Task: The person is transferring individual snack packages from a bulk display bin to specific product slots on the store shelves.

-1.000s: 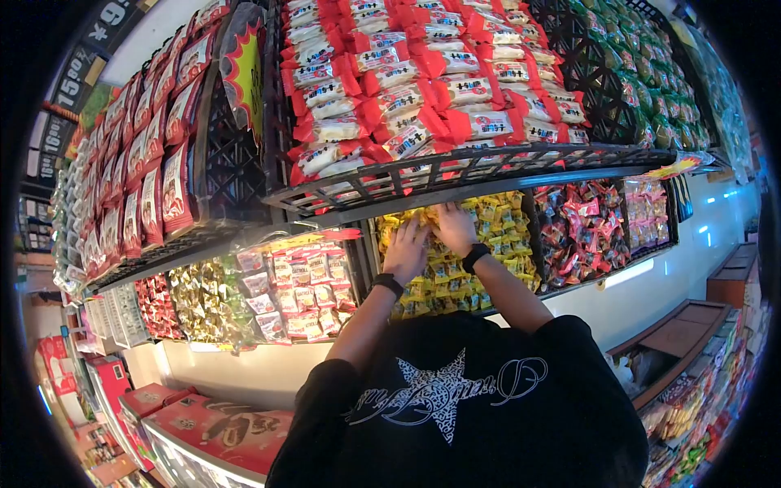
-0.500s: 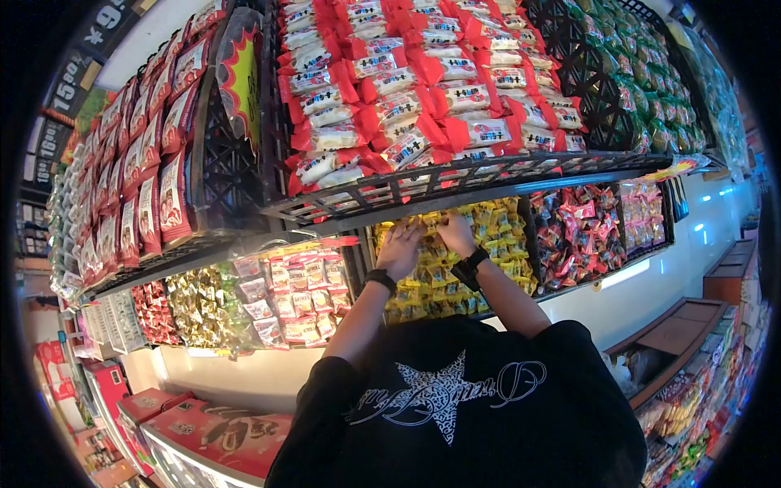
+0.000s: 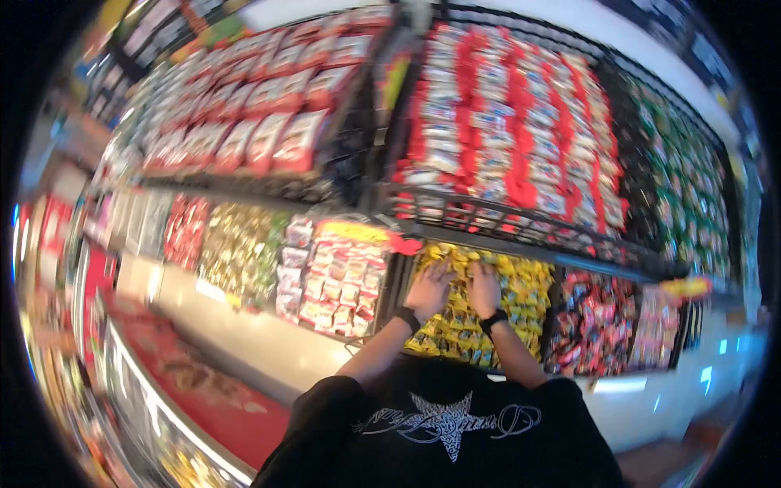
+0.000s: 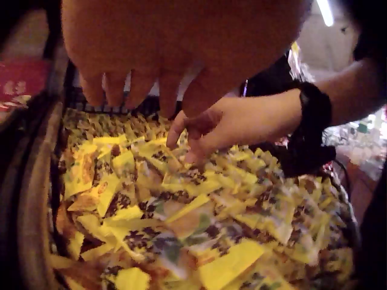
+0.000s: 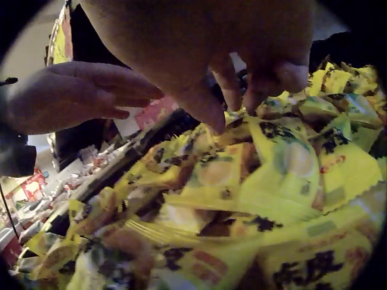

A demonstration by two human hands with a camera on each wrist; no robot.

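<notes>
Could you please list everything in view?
Yellow packets: many, yellow, under hands
Mixed packets: many, red and black, right of yellow
Pink packets: many, pink, farther right
Small packs: many, white and red, left of yellow
Gold packets: many, gold, centre left
Red packets: many, red, beside gold
Long packets: many, red and white, upper middle
Pouches: many, red, upper left
Green packets: many, green, upper right
Crates: several, black, upper row
Case: one, red, lower left
Rest: too blurred
Shirt: one, black, bottom
Wristbands: two, black, wrists
Left hand, right hand: two, over yellow packets
</notes>
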